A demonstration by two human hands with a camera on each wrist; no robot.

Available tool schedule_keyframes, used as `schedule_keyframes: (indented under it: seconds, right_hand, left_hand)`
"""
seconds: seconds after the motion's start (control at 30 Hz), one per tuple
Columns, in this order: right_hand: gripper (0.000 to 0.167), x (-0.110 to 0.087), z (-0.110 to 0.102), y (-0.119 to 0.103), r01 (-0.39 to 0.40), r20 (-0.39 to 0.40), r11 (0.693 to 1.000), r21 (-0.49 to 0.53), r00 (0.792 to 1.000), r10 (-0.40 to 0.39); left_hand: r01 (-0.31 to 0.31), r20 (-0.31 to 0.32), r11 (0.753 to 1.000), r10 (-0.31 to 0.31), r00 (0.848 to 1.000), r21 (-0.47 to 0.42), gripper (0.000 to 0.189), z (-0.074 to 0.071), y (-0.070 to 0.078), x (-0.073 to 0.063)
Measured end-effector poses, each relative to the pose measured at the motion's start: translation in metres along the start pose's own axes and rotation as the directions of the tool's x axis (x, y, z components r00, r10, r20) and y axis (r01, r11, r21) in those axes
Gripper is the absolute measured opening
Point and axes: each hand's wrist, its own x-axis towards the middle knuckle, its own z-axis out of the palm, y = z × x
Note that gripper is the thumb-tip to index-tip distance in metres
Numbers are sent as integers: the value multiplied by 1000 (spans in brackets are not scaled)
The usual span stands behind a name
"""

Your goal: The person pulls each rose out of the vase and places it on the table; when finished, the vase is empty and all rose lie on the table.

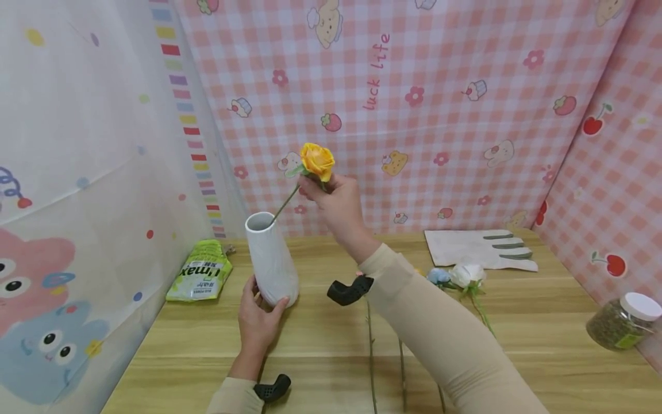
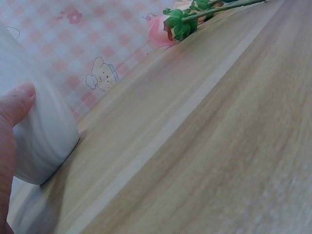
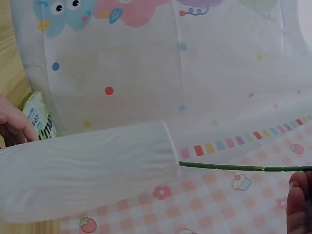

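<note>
A white vase (image 1: 273,261) stands upright on the wooden table, ribbed along its side. My left hand (image 1: 260,316) grips it low down, thumb and fingers round its base; the thumb also shows against the vase (image 2: 46,126) in the left wrist view. Above and right of the mouth, my right hand (image 1: 338,204) pinches a yellow rose (image 1: 318,161) just under its bloom. The green stem (image 3: 229,166) slants down into the vase's mouth, its lower end hidden inside.
Several flowers lie right of the vase, among them a white rose (image 1: 468,275) and a pink rose (image 2: 162,31), partly behind my right sleeve. A green packet (image 1: 200,271) sits at left, a glove (image 1: 460,248) at the back right, a lidded jar (image 1: 623,322) at far right.
</note>
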Motion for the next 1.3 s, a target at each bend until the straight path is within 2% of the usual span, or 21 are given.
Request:
schedule_keyframes:
  seconds: [0.2, 0.33, 0.4, 0.53, 0.7, 0.8, 0.97, 1.13, 1.3]
  right_hand:
    - [22, -2, -32, -10, -14, -73, 991, 134, 997, 24]
    - [13, -4, -64, -17, 0, -173, 970, 241, 984, 43]
    - [9, -8, -81, -21, 0, -212, 965, 261, 975, 58]
    - [12, -21, -112, -26, -48, -237, 963, 265, 965, 114]
    - [20, -44, -135, -10, -178, -184, 969, 174, 960, 209]
    - [24, -60, -138, 9, -259, -165, 963, 73, 949, 268]
    - [28, -88, -127, 42, -376, -190, 925, -56, 913, 360]
    - [24, -112, -107, 70, -434, -212, 900, -46, 884, 416]
    - [21, -127, -90, 92, -468, -218, 884, -25, 865, 452]
  left_hand:
    - [26, 14, 1000, -26, 1000, 2, 85, 1, 1, -3]
    - [19, 13, 1000, -19, 1000, 9, 85, 2, 1, -3]
    - [12, 13, 1000, -12, 1000, 12, 84, 3, 1, -3]
    - [0, 13, 1000, -1, 1000, 11, 84, 3, 0, -3]
    - [-8, 1, 1000, 9, 1000, -4, 84, 2, 0, -1]
    - [-11, 0, 1000, 11, 1000, -9, 84, 2, 1, -1]
    - [0, 1, 1000, 0, 1000, -2, 84, 1, 1, -2]
    - [11, -1, 1000, -11, 1000, -1, 84, 0, 2, -2]
    - [11, -3, 1000, -11, 1000, 5, 84, 1, 3, -1]
